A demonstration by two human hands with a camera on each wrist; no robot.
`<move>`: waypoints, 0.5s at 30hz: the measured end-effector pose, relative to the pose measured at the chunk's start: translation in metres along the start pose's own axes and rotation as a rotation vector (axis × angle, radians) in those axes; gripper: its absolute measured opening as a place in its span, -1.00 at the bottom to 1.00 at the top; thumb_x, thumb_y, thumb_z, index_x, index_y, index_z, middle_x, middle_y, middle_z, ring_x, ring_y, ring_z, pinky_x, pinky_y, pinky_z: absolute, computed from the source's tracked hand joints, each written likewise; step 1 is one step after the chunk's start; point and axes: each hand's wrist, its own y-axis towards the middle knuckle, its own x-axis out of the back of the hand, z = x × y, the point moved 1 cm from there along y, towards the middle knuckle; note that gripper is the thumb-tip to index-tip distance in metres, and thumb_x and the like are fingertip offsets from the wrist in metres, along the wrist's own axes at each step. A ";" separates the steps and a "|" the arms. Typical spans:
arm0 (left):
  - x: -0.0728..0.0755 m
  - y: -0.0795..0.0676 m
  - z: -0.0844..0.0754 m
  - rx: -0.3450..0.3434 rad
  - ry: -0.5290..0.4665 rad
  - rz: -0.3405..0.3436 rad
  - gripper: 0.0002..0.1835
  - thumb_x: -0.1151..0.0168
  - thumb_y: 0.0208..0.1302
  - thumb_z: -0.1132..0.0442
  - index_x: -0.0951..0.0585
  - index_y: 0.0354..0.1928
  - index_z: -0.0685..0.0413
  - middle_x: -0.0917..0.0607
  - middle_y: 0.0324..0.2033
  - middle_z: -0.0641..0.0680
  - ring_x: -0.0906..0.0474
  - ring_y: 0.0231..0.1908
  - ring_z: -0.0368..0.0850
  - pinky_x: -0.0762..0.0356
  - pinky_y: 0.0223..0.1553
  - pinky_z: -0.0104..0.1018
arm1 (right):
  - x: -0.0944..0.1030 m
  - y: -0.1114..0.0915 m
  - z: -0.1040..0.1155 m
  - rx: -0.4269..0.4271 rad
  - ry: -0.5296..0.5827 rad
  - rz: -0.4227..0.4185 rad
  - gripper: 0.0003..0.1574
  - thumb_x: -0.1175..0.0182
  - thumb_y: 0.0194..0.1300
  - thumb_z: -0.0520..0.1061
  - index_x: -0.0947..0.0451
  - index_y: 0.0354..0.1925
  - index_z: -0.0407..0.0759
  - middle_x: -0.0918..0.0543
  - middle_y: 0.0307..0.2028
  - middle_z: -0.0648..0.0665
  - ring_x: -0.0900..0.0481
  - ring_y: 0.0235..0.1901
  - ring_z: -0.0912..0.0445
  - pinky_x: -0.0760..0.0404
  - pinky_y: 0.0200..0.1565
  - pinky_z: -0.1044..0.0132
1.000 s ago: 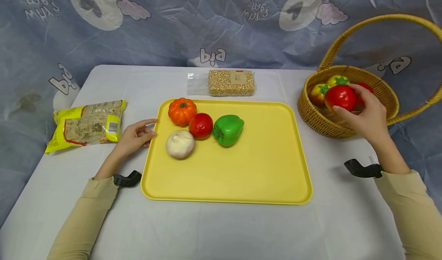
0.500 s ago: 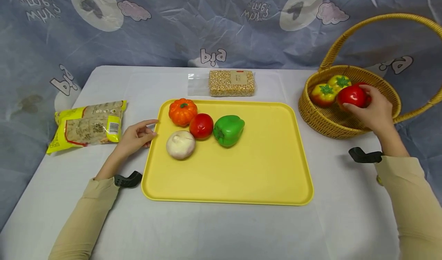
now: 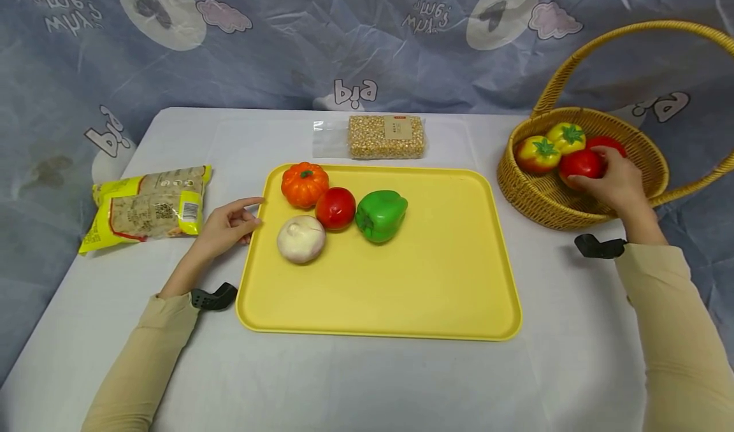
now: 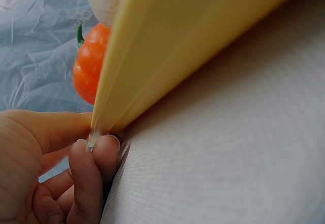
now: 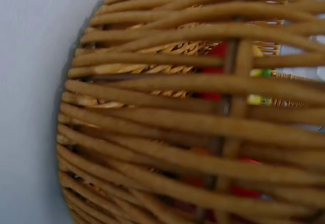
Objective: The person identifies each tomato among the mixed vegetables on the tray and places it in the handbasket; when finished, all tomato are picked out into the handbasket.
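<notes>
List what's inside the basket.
Two yellow-red fruits, a red fruit in the right hand, and another red piece, partly covered. What lies beneath them in the basket is hidden.

Printed sheeting (image 3: pixel 275 56) behind a white table (image 3: pixel 390 381) suggests a makeshift studio.

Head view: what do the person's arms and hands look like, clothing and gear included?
The left sleeve and right sleeve are long and plain tan. A curved black attachment shows at each wrist. The left hand and right hand are ungloved.

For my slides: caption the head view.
Right hand grips a round red object in a wicker basket; left hand pinches a yellow tray.
</notes>
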 end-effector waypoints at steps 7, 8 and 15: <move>0.000 -0.001 -0.001 -0.003 -0.003 -0.006 -0.52 -0.12 0.27 0.40 -0.38 0.24 0.31 -0.59 -0.52 -0.09 -0.45 -0.66 -0.32 -0.49 -0.62 -0.42 | -0.002 0.006 -0.003 0.004 -0.035 0.045 -0.07 -0.05 0.32 0.07 0.10 0.41 -0.36 -0.10 0.20 -0.70 -0.01 0.14 -0.55 -0.09 0.14 -0.45; 0.000 -0.001 -0.001 -0.001 -0.004 -0.006 -0.52 -0.12 0.27 0.40 -0.38 0.24 0.31 -0.59 -0.51 -0.08 -0.45 -0.66 -0.32 -0.49 -0.62 -0.42 | -0.002 0.006 -0.003 0.007 -0.041 0.048 -0.07 -0.05 0.32 0.06 0.10 0.40 -0.36 -0.09 0.20 -0.70 -0.01 0.15 -0.56 -0.08 0.14 -0.45; 0.000 -0.001 -0.003 0.010 -0.003 -0.008 -0.52 -0.12 0.27 0.40 -0.38 0.24 0.31 -0.60 -0.49 -0.02 -0.45 -0.66 -0.31 -0.49 -0.62 -0.41 | -0.003 0.005 -0.005 0.029 -0.064 0.041 -0.09 -0.04 0.32 0.05 0.08 0.40 -0.37 -0.08 0.20 -0.71 0.01 0.16 -0.56 -0.05 0.16 -0.45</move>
